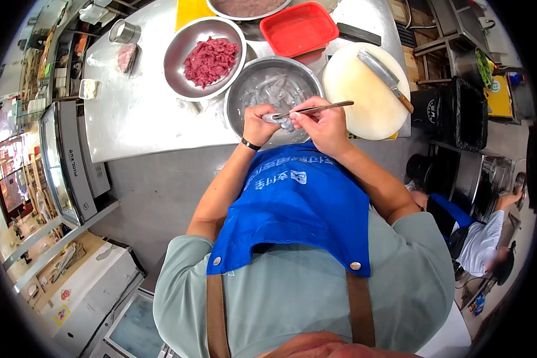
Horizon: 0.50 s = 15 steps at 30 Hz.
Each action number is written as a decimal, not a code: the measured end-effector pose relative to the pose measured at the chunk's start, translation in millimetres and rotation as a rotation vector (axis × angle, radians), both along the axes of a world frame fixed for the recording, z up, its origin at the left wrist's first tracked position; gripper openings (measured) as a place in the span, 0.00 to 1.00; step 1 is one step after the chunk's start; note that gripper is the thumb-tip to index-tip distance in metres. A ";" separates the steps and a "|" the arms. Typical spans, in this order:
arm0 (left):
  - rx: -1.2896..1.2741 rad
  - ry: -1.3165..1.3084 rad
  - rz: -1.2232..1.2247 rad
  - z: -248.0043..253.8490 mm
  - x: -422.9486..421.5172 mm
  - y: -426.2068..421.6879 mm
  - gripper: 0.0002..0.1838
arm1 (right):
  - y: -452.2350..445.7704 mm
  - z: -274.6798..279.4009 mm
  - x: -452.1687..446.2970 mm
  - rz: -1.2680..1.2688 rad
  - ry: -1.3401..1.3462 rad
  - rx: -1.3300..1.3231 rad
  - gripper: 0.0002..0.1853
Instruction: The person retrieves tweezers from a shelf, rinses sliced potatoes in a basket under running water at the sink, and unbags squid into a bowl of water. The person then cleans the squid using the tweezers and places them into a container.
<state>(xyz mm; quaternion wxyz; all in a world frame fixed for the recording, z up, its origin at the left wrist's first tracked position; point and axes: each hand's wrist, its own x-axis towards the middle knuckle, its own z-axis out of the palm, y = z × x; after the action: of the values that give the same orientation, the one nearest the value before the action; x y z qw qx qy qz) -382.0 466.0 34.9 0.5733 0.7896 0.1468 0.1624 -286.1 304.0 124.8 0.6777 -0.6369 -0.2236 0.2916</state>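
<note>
1. Left grip (259, 126), upper centre of the frame: fingers wrapped around 1 pale piece (272, 119) over the near side of the basin (237, 98).
2. Right grip (325, 126), just right of it: pinching 1 slim metal tool (334, 106), tip at the piece.
3. Upper left of centre, on the counter (134, 119): 1 steel bowl (174, 65) with red meat (210, 62).
4. Upper centre: that basin, with more pale pieces (277, 88).
5. Upper right of centre: 1 round white board (352, 83), 1 knife (383, 74) lying on it.
</note>
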 end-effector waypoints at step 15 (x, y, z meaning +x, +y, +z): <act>-0.124 -0.036 0.045 -22.9 -9.4 4.7 0.15 | 3.2 42.1 4.2 0.039 0.067 0.079 0.04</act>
<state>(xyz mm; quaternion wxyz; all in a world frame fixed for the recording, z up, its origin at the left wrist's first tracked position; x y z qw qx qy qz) -391.3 470.7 11.9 0.6199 0.7460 0.1639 0.1799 -281.9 307.2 166.9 0.7038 -0.5950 -0.2246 0.3167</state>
